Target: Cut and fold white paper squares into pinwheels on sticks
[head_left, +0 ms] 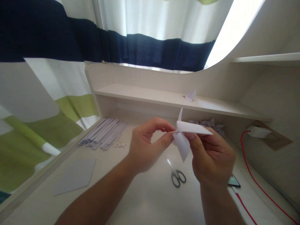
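Observation:
Between my two hands, above the desk, is a folded white paper pinwheel (182,144) with pointed blades sticking up, down and to the right. My left hand (150,142) pinches it near its centre with thumb and forefinger. Gripping its right side, my right hand (208,156) has the thumb in front and the fingers partly hidden behind the paper. Whatever small part may sit at the left fingertips is too small to make out. Below the hands, dark-handled scissors (177,176) lie on the desk, their blades pointing away from me.
Many white paper strips (104,132) lie at the back left beside small pale pieces (119,142). A paper sheet (76,175) rests at front left. Folded papers (214,125) sit under the shelf (140,95), another folded paper (190,95) on it. A red cable (246,159) and a phone (234,181) are at right.

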{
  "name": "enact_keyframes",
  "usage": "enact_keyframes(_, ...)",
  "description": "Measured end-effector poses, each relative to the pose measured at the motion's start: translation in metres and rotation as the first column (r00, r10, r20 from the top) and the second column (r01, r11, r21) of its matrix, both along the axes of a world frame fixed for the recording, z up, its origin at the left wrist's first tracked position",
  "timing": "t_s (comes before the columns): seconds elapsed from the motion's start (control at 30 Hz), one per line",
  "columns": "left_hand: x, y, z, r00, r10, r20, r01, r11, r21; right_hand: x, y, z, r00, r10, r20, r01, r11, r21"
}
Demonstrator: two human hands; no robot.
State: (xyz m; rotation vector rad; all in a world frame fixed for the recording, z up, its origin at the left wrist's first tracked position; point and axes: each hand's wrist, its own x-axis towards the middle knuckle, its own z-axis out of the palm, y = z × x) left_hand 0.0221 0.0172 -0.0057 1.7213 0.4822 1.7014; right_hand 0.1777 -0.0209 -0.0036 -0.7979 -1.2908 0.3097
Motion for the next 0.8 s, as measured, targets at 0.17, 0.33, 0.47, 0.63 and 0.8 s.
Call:
enact_keyframes(0.17,-0.006,0.003,0.005,0.994,0.016,-0.109,-0.009,0.998,0.056,0.006,0.000,0.002,0.995,-0.024,0.097,0.027,0.999,-0.029)
enact_keyframes(0.33,-0.011,0.003,0.011,0.984,0.080,-0.160,-0.057,0.988,0.147,0.011,0.002,0.001,0.984,-0.059,0.167,0.065,0.997,-0.033)
enact_keyframes(0.47,-0.014,0.004,0.016,0.969,0.096,-0.227,-0.057,0.983,0.174,0.015,0.000,0.005,0.962,-0.058,0.267,0.067,0.997,-0.025)
enact_keyframes(0.63,-0.017,0.003,0.019,0.952,0.122,-0.283,-0.069,0.979,0.191,0.019,-0.003,0.008,0.948,-0.014,0.319,0.035,0.998,-0.061)
enact_keyframes(0.8,-0.016,-0.003,0.021,0.940,0.182,-0.289,-0.107,0.960,0.257,0.024,-0.006,0.011,0.946,0.079,0.313,-0.031,0.987,-0.156)
